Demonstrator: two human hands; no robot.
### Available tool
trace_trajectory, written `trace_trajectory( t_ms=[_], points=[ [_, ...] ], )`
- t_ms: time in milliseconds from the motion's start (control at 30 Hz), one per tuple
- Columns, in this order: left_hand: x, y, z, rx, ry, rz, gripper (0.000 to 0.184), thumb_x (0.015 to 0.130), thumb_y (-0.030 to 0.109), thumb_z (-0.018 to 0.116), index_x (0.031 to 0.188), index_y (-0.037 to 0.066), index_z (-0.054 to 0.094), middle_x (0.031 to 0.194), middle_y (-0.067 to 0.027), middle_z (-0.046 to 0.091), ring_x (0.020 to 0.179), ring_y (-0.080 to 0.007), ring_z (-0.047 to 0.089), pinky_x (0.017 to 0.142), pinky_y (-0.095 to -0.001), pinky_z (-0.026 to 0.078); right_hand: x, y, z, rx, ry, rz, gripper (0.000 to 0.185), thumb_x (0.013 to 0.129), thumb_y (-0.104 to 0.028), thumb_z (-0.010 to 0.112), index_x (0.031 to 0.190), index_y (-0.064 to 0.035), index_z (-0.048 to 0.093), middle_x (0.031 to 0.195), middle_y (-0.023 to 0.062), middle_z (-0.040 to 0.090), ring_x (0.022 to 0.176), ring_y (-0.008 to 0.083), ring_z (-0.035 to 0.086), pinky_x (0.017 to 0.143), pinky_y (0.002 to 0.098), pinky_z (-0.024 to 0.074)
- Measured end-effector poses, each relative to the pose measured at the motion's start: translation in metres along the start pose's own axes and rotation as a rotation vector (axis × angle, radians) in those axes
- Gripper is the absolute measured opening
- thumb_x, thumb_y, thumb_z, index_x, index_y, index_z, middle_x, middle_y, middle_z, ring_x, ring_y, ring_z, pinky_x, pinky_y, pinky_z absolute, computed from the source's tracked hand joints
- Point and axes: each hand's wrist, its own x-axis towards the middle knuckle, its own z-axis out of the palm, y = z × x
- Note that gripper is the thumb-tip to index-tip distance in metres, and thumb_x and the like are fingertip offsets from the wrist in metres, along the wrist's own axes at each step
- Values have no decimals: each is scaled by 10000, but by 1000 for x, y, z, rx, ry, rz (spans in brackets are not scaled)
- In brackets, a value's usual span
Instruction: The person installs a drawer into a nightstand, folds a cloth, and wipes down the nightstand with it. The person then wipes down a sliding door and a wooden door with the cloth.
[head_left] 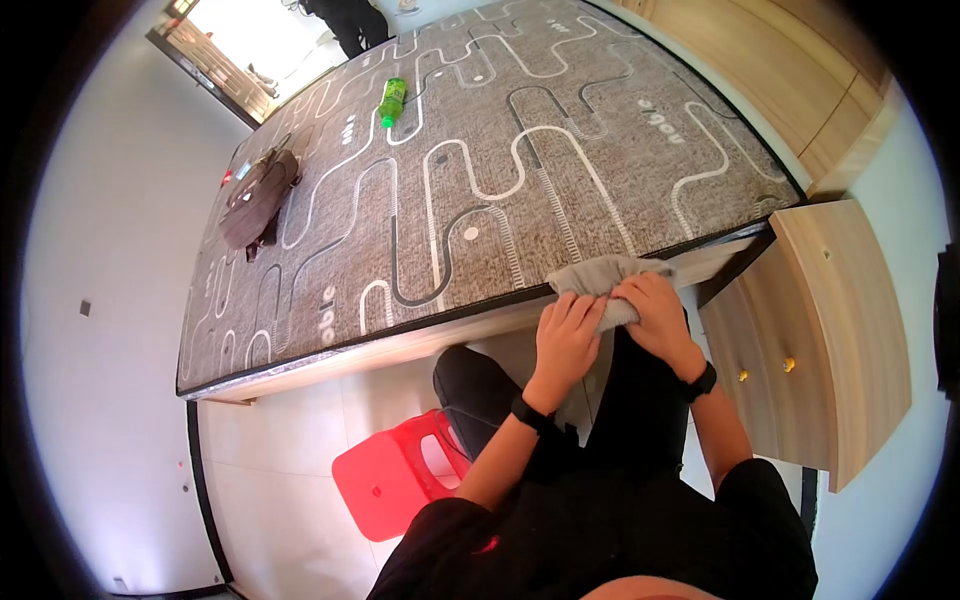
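A crumpled grey cloth [598,272] is between my hands at the near edge of the patterned mattress [470,285]. The fingers of my left hand [568,338] curl over its left side. My right hand [655,315] closes around the right part, with the fingers bent over the fabric. Both hands are nearly touching each other, just above my knees. The cloth's lower part droops between them, and some of it is hidden under the fingers. Each wrist wears a black band.
A red plastic stool [385,480] stands left of my legs. To the right is a wooden cabinet [800,340] with yellow knobs. A green bottle [393,101] and a brown backpack [260,203] lie on the mattress. Beyond its far end, a person in black [350,22] stands.
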Motion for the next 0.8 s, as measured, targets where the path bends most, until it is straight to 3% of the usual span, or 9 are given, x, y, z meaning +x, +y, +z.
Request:
trace_trajectory(
  t_ms=[167, 233, 400, 500, 600, 800],
  points=[
    [-19, 0, -15, 8, 49, -96, 578, 649, 16, 655, 1220, 78, 592, 1133, -86, 551, 1118, -306, 507, 926, -420, 415, 7, -15, 15, 50, 47, -37, 444, 591, 6, 670, 1021, -81, 604, 1062, 72, 592, 1004, 321, 525, 828, 409, 448],
    [-24, -9, -26, 66, 137, -138, 584, 652, -10, 635, 1228, 80, 597, 1158, -93, 557, 1133, -315, 508, 946, -433, 409, 29, -29, 22, 61, 31, -88, 467, 594, -2, 678, 1047, -90, 606, 1170, 74, 577, 1061, 325, 519, 886, 414, 443],
    [-44, -48, -58, 312, 203, -218, 582, 696, -61, 553, 1272, 27, 549, 1171, -132, 580, 1132, -329, 530, 953, -437, 404, 86, -62, 81, 120, -46, -199, 482, 602, -68, 707, 1071, -131, 618, 1259, 65, 559, 1165, 313, 498, 991, 418, 408],
    [-61, -76, -72, 350, 254, -325, 558, 749, -84, 511, 1297, 18, 520, 1233, -161, 565, 1178, -347, 512, 997, -450, 383, 121, -86, 121, 165, -53, -352, 489, 606, -110, 718, 1084, -135, 615, 1209, 68, 587, 1148, 296, 513, 986, 408, 413],
    [-66, -89, -67, 188, 325, -475, 561, 818, -122, 487, 1363, 1, 436, 1355, -213, 484, 1308, -388, 402, 1082, -439, 327, 140, -81, 152, 195, -34, -500, 484, 613, -143, 724, 1084, -118, 612, 1079, 48, 628, 1074, 258, 556, 956, 375, 436],
    [-59, -97, -59, 230, 352, -464, 585, 786, -130, 508, 1355, -8, 448, 1361, -212, 482, 1301, -373, 421, 1078, -436, 337, 129, -80, 148, 216, -1, -425, 562, 621, -147, 729, 1163, -153, 579, 1117, 30, 618, 1042, 257, 574, 927, 364, 460]
  ],
)
